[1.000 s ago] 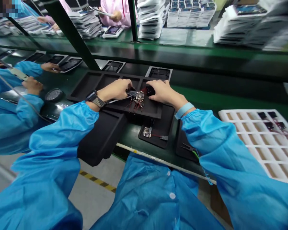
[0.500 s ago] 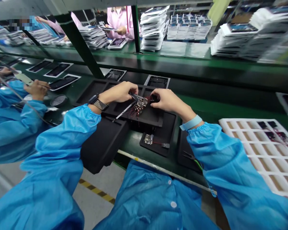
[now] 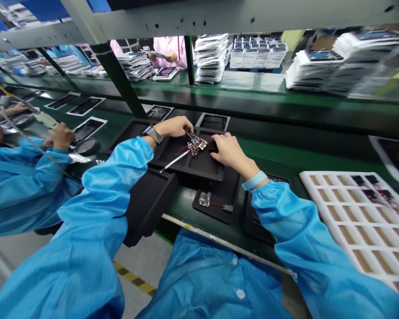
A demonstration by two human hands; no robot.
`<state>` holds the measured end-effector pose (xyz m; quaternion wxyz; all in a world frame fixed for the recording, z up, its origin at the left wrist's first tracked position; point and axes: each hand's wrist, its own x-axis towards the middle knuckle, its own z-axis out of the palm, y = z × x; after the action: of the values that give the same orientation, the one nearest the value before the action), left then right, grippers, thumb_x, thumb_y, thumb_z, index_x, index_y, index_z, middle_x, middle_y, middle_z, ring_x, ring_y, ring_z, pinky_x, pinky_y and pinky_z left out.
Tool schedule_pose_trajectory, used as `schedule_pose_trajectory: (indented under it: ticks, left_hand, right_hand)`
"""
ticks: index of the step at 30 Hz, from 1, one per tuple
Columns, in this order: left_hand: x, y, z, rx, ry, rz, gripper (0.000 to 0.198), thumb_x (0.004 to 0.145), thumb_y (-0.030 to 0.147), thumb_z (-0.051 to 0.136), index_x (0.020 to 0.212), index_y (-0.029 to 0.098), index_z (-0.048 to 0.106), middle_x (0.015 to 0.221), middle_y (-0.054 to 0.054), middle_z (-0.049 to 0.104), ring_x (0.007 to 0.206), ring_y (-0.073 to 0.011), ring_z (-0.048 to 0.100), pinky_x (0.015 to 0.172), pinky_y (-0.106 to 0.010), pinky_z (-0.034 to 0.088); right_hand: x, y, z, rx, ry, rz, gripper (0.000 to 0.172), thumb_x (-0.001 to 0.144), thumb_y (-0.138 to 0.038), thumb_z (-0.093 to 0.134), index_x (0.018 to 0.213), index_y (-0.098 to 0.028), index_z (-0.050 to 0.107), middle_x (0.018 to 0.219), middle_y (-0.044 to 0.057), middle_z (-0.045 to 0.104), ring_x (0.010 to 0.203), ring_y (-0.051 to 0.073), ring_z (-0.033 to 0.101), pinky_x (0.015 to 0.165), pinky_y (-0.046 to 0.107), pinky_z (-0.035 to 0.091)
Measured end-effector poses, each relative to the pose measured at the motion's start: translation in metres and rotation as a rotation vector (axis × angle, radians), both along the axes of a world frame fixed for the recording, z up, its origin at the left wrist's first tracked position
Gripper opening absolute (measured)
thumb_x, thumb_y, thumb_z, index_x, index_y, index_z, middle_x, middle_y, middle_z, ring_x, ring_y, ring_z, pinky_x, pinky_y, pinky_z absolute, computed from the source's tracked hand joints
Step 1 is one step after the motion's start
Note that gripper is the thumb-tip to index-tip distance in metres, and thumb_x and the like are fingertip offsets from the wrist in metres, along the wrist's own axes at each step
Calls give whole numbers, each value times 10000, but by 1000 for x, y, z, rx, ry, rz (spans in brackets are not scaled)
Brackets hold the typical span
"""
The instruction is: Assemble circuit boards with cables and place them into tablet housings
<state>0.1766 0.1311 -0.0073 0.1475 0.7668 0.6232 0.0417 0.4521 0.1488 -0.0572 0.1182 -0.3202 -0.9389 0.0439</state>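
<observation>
My left hand [image 3: 174, 127] is closed on tweezers [image 3: 190, 135], whose tips touch a cluster of small circuit boards with red wires [image 3: 196, 144]. The cluster lies in a black compartment tray [image 3: 199, 166] on the green bench. My right hand [image 3: 228, 149] is curled with its fingertips against the right side of the cluster, over a small black part [image 3: 213, 148]. A white strip [image 3: 174, 161] runs out from under the boards toward the lower left.
A lower black tray [image 3: 219, 201] holds one more board with a red wire [image 3: 205, 199]. A white gridded tray [image 3: 362, 212] with a few dark parts lies at right. A co-worker in blue [image 3: 23, 177] works at left. Tablet shells [image 3: 86, 129] lie on the belt; stacked trays [image 3: 209, 57] fill the far shelf.
The camera tilted up, so hands and tray sit lower and further in. My left hand shifted slightly right with the tweezers; my right hand stays against the boards.
</observation>
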Motion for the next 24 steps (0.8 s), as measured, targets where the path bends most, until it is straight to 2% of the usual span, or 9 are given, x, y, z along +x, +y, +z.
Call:
schedule_pose_trajectory:
  ticks: [2, 5, 8, 11, 13, 15, 19, 21, 24]
  left_hand:
    - [-5, -11, 1, 22, 49, -30, 618, 657, 135, 606, 1239, 193, 805, 1159, -60, 821, 1054, -236, 736, 977, -280, 553]
    - [-11, -35, 8, 25, 55, -69, 789, 677, 131, 641, 1461, 211, 678, 1457, -95, 705, 1327, -282, 646, 1177, -366, 480]
    - [-1, -52, 10, 98, -58, -121, 696, 818, 206, 667, 1513, 230, 625, 1570, -97, 615, 1446, -275, 558, 1277, -419, 389]
    - [23, -53, 2, 212, -99, -100, 491, 950, 340, 659, 1421, 208, 696, 1518, -126, 644, 1434, -298, 559, 1278, -470, 381]
    - [39, -44, -6, 232, -61, -74, 411, 968, 374, 669, 1322, 185, 758, 1477, -151, 668, 1421, -328, 564, 1257, -500, 398]
    - [51, -33, -11, 206, -33, -78, 320, 951, 337, 694, 1193, 165, 810, 1409, -161, 707, 1374, -334, 601, 1222, -485, 429]
    - [57, -18, -11, 168, -79, -106, 155, 879, 180, 700, 959, 152, 830, 1101, -117, 803, 1074, -261, 729, 1030, -363, 529]
    - [55, -18, -7, 174, -103, -94, 141, 850, 147, 691, 901, 156, 823, 987, -89, 810, 933, -230, 735, 925, -329, 540]
    - [53, -23, -2, 185, -105, -78, 124, 823, 141, 693, 848, 159, 813, 899, -70, 806, 832, -208, 717, 833, -305, 528]
  right_hand:
    - [4, -3, -5, 9, 58, -21, 430, 887, -219, 774, 1275, -127, 611, 1272, 234, 702, 1200, 420, 591, 973, 550, 503]
    - [11, -6, -11, 0, 123, -28, 285, 914, -238, 755, 1151, -163, 616, 1211, 208, 682, 1145, 404, 583, 948, 537, 503]
    - [15, -7, -15, -13, 150, -1, 128, 935, -233, 726, 1020, -200, 636, 1161, 177, 670, 1151, 397, 563, 960, 534, 487]
    - [15, -8, -16, -43, 217, 5, 60, 937, -223, 714, 965, -217, 661, 1144, 156, 671, 1149, 383, 554, 961, 525, 480]
    - [15, -8, -16, -68, 279, -7, 28, 937, -220, 705, 951, -219, 680, 1148, 151, 682, 1156, 378, 551, 968, 522, 480]
    - [15, -9, -16, -95, 326, -12, 7, 938, -214, 691, 943, -217, 695, 1142, 148, 700, 1161, 370, 559, 981, 515, 483]
    - [18, -10, -14, -149, 372, -32, 45, 943, -221, 655, 958, -218, 697, 1092, 126, 741, 1092, 338, 616, 979, 490, 496]
    - [21, -10, -13, -186, 396, -59, 71, 955, -231, 626, 990, -224, 688, 1072, 115, 763, 1035, 319, 650, 949, 469, 504]
    - [25, -10, -10, -243, 432, -86, 72, 965, -239, 602, 1002, -229, 663, 1046, 102, 779, 968, 291, 687, 888, 424, 511]
